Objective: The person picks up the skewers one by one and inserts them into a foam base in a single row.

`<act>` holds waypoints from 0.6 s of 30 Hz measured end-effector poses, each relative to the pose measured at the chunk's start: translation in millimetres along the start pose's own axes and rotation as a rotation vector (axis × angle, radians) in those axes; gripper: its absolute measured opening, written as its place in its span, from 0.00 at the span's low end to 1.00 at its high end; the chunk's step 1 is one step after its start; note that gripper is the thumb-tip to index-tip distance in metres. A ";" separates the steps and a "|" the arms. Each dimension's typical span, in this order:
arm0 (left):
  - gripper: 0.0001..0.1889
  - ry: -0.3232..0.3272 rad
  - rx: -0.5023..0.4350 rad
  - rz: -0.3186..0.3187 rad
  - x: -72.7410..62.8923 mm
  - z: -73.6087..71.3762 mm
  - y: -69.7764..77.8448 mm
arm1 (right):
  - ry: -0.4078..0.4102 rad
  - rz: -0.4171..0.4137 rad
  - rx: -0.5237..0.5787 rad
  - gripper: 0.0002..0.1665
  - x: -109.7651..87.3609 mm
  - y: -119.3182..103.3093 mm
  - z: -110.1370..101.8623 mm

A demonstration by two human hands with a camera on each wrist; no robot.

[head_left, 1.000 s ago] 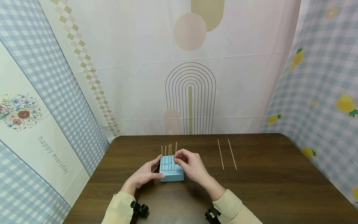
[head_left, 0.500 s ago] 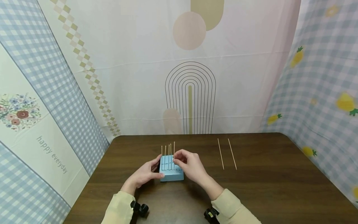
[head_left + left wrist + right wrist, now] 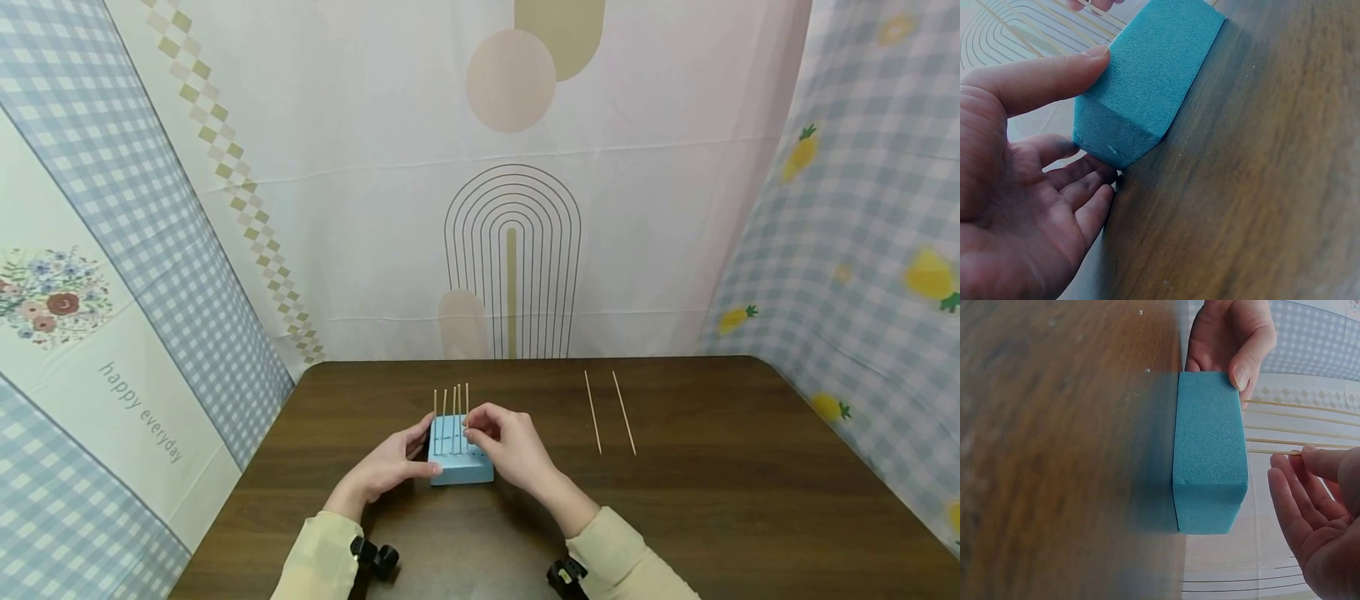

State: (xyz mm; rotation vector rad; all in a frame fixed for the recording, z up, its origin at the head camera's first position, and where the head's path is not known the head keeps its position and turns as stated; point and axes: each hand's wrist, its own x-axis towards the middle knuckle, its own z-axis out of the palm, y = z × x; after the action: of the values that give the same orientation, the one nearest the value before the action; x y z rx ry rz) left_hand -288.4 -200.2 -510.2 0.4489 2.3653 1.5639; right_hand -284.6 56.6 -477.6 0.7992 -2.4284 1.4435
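Note:
A light-blue foam block (image 3: 462, 475) rests on the wooden table, several thin wooden sticks (image 3: 1310, 418) standing upright in its top. My left hand (image 3: 386, 465) holds the block's left end, thumb at the near top edge and fingers behind; in the left wrist view the thumb presses the foam (image 3: 1147, 69). Between thumb and fingertips, my right hand (image 3: 517, 446) pinches the rightmost stick (image 3: 467, 400) low down, just above the block. In the right wrist view this stick's lower end meets the block's top; how deep it goes is hidden.
Two more sticks, a left one (image 3: 593, 414) and a right one (image 3: 624, 414), lie roughly parallel on the table right of the block. A patterned cloth (image 3: 375, 250) hangs behind the table's far edge, with checked cloths at both sides.
The pinched stick has shifted slightly left and come upright, and its top now sits a little lower. My left hand and the block stay put.

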 end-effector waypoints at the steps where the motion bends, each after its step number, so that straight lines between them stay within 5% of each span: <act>1: 0.54 0.001 0.001 -0.002 -0.1 0.1 0.1 | -0.002 0.003 0.001 0.04 0.0 -0.2 -0.2; 18: 0.54 0.013 0.007 -0.016 -1.3 0.4 1.7 | -0.021 0.044 0.026 0.04 0.3 -3.4 -0.5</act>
State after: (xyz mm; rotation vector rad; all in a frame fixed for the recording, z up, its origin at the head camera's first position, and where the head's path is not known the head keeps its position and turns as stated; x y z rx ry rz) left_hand -286.9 -199.8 -508.7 0.4214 2.3784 1.5570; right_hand -283.1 55.6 -474.7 0.7755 -2.4625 1.4926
